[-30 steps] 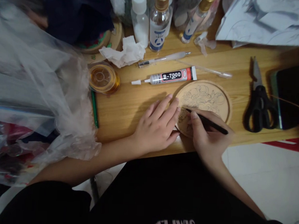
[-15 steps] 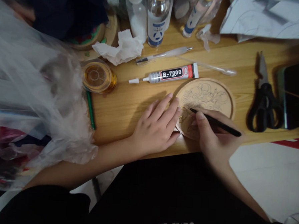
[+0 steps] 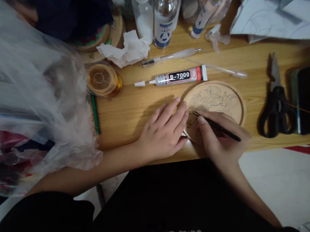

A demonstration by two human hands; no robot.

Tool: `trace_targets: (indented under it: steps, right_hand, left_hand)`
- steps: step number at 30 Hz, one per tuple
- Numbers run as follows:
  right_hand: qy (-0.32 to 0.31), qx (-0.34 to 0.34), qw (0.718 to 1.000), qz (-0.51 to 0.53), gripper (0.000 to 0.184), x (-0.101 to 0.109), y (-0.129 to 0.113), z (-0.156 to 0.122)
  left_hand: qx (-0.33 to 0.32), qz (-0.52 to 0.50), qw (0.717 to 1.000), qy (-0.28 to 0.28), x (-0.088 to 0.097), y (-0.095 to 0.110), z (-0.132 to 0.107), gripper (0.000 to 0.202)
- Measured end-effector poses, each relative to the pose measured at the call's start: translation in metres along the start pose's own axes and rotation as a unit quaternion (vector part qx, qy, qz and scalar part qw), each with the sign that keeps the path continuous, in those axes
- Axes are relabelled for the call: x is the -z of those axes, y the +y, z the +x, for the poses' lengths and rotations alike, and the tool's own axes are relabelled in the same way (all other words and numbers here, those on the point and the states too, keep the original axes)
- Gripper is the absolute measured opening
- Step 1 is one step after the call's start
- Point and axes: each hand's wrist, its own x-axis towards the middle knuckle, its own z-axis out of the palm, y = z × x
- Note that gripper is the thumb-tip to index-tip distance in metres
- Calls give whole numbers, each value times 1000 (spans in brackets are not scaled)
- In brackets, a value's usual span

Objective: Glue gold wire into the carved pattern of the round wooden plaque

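Note:
A round wooden plate (image 3: 218, 102) with a raised rim lies near the table's front edge, a floral pattern drawn on it in thin dark lines. Shaped gold wire (image 3: 191, 120) sits on its left part. My left hand (image 3: 163, 130) rests flat, fingers spread, its fingertips at the plate's left rim. Black tweezers (image 3: 219, 128) are pinched in my right hand (image 3: 221, 140), which leans over the plate's lower right. Their tips touch down or hover close by the gold wire; which one I cannot tell.
Behind the plate lie a B-7000 glue tube (image 3: 181, 76), a clear pen (image 3: 171, 57) and a thin plastic stick (image 3: 225, 69). Scissors (image 3: 276, 105) and a dark phone (image 3: 308, 99) are at the right. A gold wire spool (image 3: 103, 79), green pencil (image 3: 94, 114) and plastic bag (image 3: 73, 125) stand left. Bottles (image 3: 165, 23) line the back.
My right hand and the tweezers have shifted slightly left over the plate, with the tweezers' tips nearer my left fingers. My left hand stays in place.

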Motion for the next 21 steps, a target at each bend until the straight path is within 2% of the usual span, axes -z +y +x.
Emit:
trace_targets:
  steps: [13, 21]
  right_hand:
    - [-10, 8, 1000, -6, 22, 1, 5, 2]
    - [-2, -8, 1000, -9, 15, -1, 4, 1]
  left_hand:
    - [-1, -2, 1000, -7, 0, 0, 0, 54]
    - [0, -7, 1000, -17, 1, 0, 0, 51]
